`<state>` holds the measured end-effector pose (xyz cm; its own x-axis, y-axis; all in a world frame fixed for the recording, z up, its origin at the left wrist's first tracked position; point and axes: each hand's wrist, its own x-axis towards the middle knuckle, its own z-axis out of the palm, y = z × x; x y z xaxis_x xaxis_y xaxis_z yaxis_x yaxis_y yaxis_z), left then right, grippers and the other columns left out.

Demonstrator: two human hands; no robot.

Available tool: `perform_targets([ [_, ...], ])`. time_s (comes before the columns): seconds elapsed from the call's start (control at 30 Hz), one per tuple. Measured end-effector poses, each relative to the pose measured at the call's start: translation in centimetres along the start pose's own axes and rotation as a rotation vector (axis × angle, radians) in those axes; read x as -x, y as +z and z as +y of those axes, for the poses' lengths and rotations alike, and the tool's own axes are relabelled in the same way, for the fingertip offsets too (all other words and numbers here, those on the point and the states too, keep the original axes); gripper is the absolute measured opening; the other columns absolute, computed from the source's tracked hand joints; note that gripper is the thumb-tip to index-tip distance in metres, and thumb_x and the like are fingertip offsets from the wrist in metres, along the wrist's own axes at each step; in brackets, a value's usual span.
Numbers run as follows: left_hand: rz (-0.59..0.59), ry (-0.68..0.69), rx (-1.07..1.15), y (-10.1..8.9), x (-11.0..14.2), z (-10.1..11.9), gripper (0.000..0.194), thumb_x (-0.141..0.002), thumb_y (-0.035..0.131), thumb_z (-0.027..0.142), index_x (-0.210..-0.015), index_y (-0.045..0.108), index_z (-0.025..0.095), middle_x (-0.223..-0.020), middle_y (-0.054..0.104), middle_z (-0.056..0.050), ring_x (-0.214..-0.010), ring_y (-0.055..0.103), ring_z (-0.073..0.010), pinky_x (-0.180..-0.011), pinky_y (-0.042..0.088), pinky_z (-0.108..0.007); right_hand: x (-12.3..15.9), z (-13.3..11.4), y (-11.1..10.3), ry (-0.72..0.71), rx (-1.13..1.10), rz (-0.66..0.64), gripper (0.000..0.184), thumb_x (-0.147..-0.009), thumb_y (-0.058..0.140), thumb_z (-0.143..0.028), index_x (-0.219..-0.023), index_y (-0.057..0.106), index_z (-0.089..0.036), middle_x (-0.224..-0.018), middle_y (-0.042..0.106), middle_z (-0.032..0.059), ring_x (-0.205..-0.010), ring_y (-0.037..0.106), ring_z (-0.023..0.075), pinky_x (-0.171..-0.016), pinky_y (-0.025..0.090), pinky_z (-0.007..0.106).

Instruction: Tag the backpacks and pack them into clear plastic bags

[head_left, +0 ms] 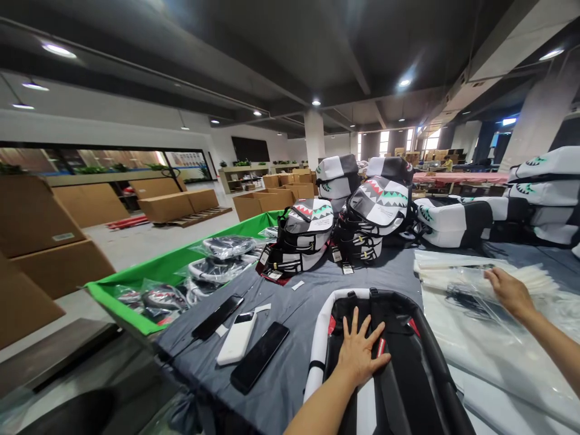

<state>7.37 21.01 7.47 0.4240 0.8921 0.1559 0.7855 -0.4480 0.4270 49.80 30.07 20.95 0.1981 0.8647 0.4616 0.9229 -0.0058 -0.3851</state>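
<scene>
A black backpack with a white edge (pixel 399 386) lies back-side up on the grey table (pixel 299 308) in front of me. My left hand (pixel 360 350) rests flat on its back panel, fingers spread. My right hand (pixel 510 291) reaches to the right onto a stack of clear plastic bags (pixel 475 326), fingers curled down on the top sheet; whether it pinches the sheet is hidden.
Two dark phones (pixel 259 356) (pixel 217 316) and a white power bank (pixel 237 338) lie at the table's left. Shark-print backpacks (pixel 308 235) stand piled at the back. Bagged backpacks fill a green bin (pixel 149 284) on the left. Cardboard boxes (pixel 181 202) stand on the floor.
</scene>
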Motion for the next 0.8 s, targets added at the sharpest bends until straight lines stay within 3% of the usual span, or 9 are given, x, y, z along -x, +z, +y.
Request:
perform_targets([
  [0.1,0.022,0.009,-0.006,-0.2,0.1,0.0,0.073,-0.091,0.046,0.076,-0.155,0.033,0.045,-0.168,0.026,-0.005,-0.156,0.004,-0.0424,-0.119,0.002,-0.074,0.3,-6.7,-0.6,-0.118,-0.100,-0.072,0.026,-0.089,0.042,-0.044,-0.075,0.052,-0.025,-0.069,0.061,0.0089,-0.065,0.056,0.0249,-0.067,0.041,0.037],
  [0.2,0.108,0.034,0.086,-0.2,0.4,0.6,0.073,-0.088,0.058,0.070,-0.151,0.046,0.035,-0.167,0.029,-0.007,-0.156,0.008,-0.0408,-0.122,0.002,-0.069,3.8,-13.9,1.1,-0.291,-0.240,-0.181,0.029,-0.091,0.044,-0.049,-0.082,0.057,-0.024,-0.075,0.065,0.0056,-0.071,0.059,0.0213,-0.072,0.043,0.032],
  [0.27,0.207,0.014,0.308,-0.1,0.7,1.8,0.076,-0.083,0.067,0.065,-0.147,0.053,0.026,-0.161,0.040,-0.011,-0.154,0.020,-0.0392,-0.125,0.007,-0.064,7.0,-18.1,2.9,-0.381,-0.325,-0.250,0.033,-0.092,0.044,-0.052,-0.083,0.059,-0.024,-0.072,0.064,0.0034,-0.068,0.058,0.0194,-0.071,0.044,0.031],
  [0.33,0.324,-0.027,0.680,-0.3,1.0,3.4,0.082,-0.082,0.070,0.061,-0.149,0.048,0.021,-0.153,0.049,-0.015,-0.147,0.037,-0.0354,-0.124,0.024,-0.056,10.0,-21.5,4.6,-0.444,-0.399,-0.330,0.036,-0.092,0.043,-0.052,-0.078,0.059,-0.022,-0.066,0.062,0.0021,-0.063,0.056,0.0178,-0.066,0.043,0.029],
  [0.4,0.435,-0.054,1.050,-0.8,1.4,4.6,0.085,-0.083,0.070,0.056,-0.151,0.040,0.015,-0.146,0.056,-0.018,-0.136,0.052,-0.0309,-0.115,0.041,-0.046,12.1,-24.1,6.0,-0.497,-0.465,-0.429,0.039,-0.091,0.043,-0.053,-0.073,0.058,-0.021,-0.063,0.061,0.0015,-0.060,0.054,0.0166,-0.061,0.042,0.028],
  [0.47,0.518,-0.081,1.200,-1.9,2.0,4.9,0.076,-0.085,0.070,0.046,-0.147,0.042,0.013,-0.134,0.063,-0.018,-0.123,0.063,-0.0272,-0.105,0.049,-0.039,13.0,-26.0,6.9,-0.539,-0.512,-0.526,0.042,-0.090,0.043,-0.054,-0.071,0.059,-0.020,-0.064,0.061,0.0013,-0.061,0.054,0.0161,-0.059,0.041,0.026],
  [0.57,0.537,-0.198,0.821,-4.1,3.9,3.3,0.049,-0.087,0.063,0.025,-0.134,0.054,0.016,-0.109,0.072,-0.010,-0.099,0.069,-0.0214,-0.092,0.054,-0.035,12.5,-27.7,7.7,-0.562,-0.531,-0.607,0.046,-0.090,0.041,-0.057,-0.071,0.059,-0.019,-0.061,0.057,-0.0001,-0.059,0.051,0.0147,-0.056,0.038,0.025],
  [0.63,0.523,-0.267,0.536,-5.5,5.4,1.7,0.042,-0.086,0.054,0.013,-0.128,0.061,0.016,-0.105,0.070,-0.009,-0.098,0.067,-0.0223,-0.095,0.052,-0.038,11.9,-28.3,7.8,-0.566,-0.510,-0.623,0.048,-0.089,0.040,-0.060,-0.067,0.056,-0.020,-0.056,0.050,-0.0019,-0.054,0.045,0.0132,-0.053,0.034,0.025],
  [0.8,0.562,-0.211,0.139,-7.1,6.2,0.9,0.073,-0.080,0.052,0.005,-0.151,0.044,0.020,-0.135,0.059,-0.014,-0.127,0.053,-0.0301,-0.114,0.037,-0.050,13.3,-28.8,6.7,-0.626,-0.414,-0.611,0.031,-0.079,0.062,-0.051,-0.079,0.062,-0.019,-0.055,0.049,-0.0047,-0.053,0.044,0.0121,-0.053,0.031,0.024],
])
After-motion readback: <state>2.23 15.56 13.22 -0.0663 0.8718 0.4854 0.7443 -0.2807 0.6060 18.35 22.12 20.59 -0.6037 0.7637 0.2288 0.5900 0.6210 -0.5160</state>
